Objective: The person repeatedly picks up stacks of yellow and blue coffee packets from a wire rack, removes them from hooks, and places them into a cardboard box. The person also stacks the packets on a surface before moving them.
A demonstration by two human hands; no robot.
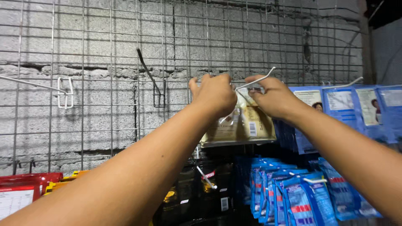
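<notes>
Both hands, left hand (pixel 215 95) and right hand (pixel 272 97), are closed with curled fingers on the top of a beige packet (pixel 240 125) (at a white wire hook (pixel 255 80)).

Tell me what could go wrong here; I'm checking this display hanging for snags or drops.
1. The beige foil packet is pinched only at its top edge by the left hand and right hand; it could slip and fall onto the blue sachets below.
2. The white wire peg hook juts between the hands and might jab a finger or tear the packet's hole.
</notes>
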